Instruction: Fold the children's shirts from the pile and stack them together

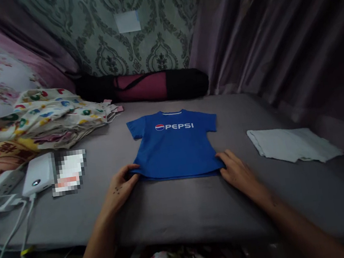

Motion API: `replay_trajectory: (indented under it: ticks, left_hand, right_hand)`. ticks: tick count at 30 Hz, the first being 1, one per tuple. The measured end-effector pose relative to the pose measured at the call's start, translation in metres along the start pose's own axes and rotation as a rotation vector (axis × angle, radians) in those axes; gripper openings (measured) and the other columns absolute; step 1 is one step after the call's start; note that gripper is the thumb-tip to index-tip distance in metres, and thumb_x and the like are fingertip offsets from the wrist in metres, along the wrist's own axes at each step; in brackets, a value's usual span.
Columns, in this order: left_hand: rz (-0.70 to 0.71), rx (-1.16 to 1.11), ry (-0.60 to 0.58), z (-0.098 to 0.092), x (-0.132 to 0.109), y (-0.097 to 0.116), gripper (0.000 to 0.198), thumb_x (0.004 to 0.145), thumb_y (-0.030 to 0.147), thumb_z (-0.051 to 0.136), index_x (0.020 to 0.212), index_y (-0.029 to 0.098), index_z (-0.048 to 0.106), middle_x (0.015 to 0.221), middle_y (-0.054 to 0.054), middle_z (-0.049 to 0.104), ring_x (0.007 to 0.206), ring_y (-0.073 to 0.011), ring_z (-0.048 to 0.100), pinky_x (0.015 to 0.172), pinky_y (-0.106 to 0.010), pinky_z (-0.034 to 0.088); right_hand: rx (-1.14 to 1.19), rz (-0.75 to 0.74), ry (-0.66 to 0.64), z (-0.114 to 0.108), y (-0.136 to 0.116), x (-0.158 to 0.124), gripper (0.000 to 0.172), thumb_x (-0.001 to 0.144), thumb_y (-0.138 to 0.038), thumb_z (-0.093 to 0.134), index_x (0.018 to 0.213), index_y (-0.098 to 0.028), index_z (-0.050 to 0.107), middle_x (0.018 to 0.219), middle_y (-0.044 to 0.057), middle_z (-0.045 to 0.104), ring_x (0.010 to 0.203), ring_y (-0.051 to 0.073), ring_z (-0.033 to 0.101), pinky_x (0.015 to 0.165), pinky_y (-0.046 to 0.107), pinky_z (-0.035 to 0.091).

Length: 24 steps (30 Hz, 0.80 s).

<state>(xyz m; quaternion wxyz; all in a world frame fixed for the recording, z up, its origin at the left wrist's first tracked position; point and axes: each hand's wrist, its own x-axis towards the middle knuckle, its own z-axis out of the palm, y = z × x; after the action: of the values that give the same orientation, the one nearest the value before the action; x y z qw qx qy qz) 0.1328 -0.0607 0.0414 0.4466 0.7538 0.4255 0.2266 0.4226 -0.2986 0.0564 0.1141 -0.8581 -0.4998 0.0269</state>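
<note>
A blue T-shirt (176,149) with a white PEPSI print lies flat on the grey bed sheet (176,213), its neckline away from me and its hem towards me. At the hem's left corner, my left hand (124,184) pinches the cloth between thumb and fingers. My right hand (234,169) grips the opposite corner in the same way. Both sleeves are spread out to the sides. To the right of the shirt lies a folded pale garment (293,144), apart from my right hand.
At the left are a pile of patterned clothes (55,112), a white power bank (40,174) with cables, a power strip (2,187) and a blurred-out flat item (70,172). A black and maroon roll-shaped bag (144,86) lies along the back, between curtains (232,32).
</note>
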Motion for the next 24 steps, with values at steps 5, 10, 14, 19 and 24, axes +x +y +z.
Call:
replay_trajectory:
  ticks: [5,10,14,19,24]
  left_hand:
    - [0.052,0.080,0.009,-0.011,0.002,-0.007,0.042,0.067,0.041,0.054,0.100,0.018,0.069,0.073,0.000,0.060,0.064,-0.0160,0.050,0.060,-0.026,0.040]
    - [0.069,0.186,-0.014,-0.017,-0.005,-0.004,0.043,0.070,0.043,0.049,0.098,0.018,0.070,0.064,0.002,0.053,0.058,-0.0156,0.047,0.056,-0.026,0.037]
    - [0.057,0.280,0.044,-0.013,-0.011,-0.005,0.039,0.072,0.043,0.047,0.090,0.018,0.071,0.065,0.001,0.054,0.060,-0.0165,0.051,0.057,-0.027,0.039]
    - [0.133,0.334,0.062,-0.015,-0.014,-0.013,0.034,0.074,0.042,0.046,0.087,0.020,0.068,0.065,0.001,0.055,0.059,-0.0160,0.052,0.059,-0.027,0.041]
    - [0.229,0.380,0.015,-0.019,-0.015,-0.016,0.029,0.077,0.040,0.046,0.085,0.020,0.065,0.070,0.000,0.057,0.063,-0.0165,0.055,0.063,-0.028,0.044]
  right_hand:
    - [0.027,0.029,-0.005,-0.003,0.004,-0.006,0.040,0.081,-0.005,0.045,0.117,-0.019,0.056,0.111,0.009,0.055,0.091,0.021,0.061,0.076,0.033,0.048]
    - [0.122,-0.058,-0.008,-0.005,0.011,-0.013,0.040,0.080,-0.003,0.043,0.114,-0.021,0.055,0.112,0.008,0.052,0.093,0.019,0.061,0.078,0.031,0.049]
    - [0.222,-0.242,-0.016,-0.008,0.017,-0.016,0.035,0.084,-0.003,0.040,0.108,-0.023,0.056,0.105,0.006,0.054,0.098,0.018,0.058,0.085,0.031,0.049]
    - [0.239,-0.356,-0.041,-0.012,0.026,-0.019,0.028,0.091,-0.007,0.038,0.102,-0.023,0.058,0.098,0.006,0.057,0.096,0.020,0.055,0.086,0.034,0.048]
    - [0.253,-0.351,-0.118,-0.016,0.027,-0.022,0.025,0.091,-0.008,0.038,0.101,-0.022,0.056,0.099,0.006,0.056,0.095,0.019,0.054,0.087,0.035,0.048]
